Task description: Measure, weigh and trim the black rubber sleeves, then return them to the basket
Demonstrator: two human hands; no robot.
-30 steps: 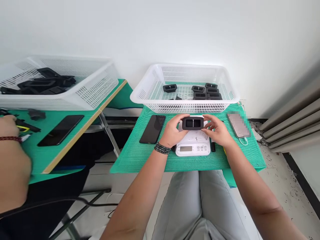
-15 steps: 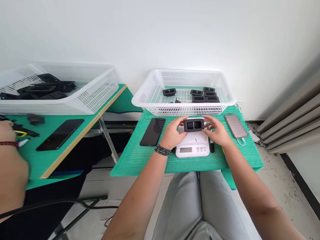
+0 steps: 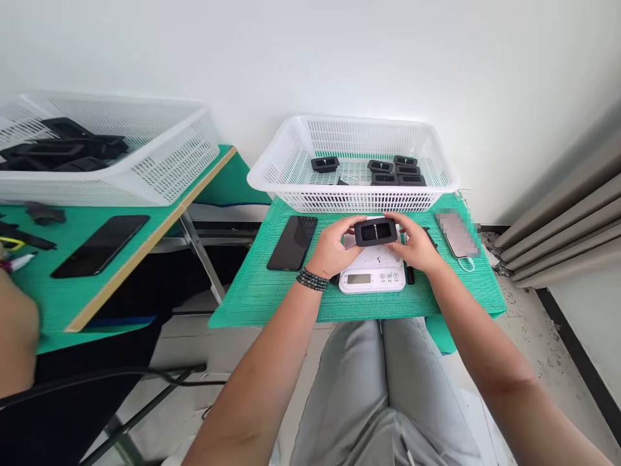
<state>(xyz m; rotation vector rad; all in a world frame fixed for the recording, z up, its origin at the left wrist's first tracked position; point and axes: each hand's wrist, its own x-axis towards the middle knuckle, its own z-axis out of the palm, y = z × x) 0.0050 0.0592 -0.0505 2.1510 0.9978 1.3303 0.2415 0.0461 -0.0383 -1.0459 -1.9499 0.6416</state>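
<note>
A black rectangular frame-like part (image 3: 375, 241) with a hollow, divided middle is held between both hands, over the white digital scale (image 3: 372, 281). My left hand (image 3: 334, 247) grips its left end, thumb below and fingers above. At the other end my right hand (image 3: 416, 243) holds it in the same way. Behind the scale stands a white plastic basket (image 3: 354, 199). Several similar black parts (image 3: 398, 173) lie on its right side, and one black part (image 3: 325, 164) lies at its left.
A black phone (image 3: 292, 243) lies left of the scale, and a charging phone (image 3: 457, 234) lies to its right. On the neighbouring table are another phone (image 3: 100, 246) and a white basket (image 3: 167, 184) of black parts. A co-worker's arm (image 3: 18, 330) is at the far left.
The camera view has shifted slightly. The black part is now slightly tilted in both hands, and my right hand has changed its hold. The co-worker's hand has moved out of sight.
</note>
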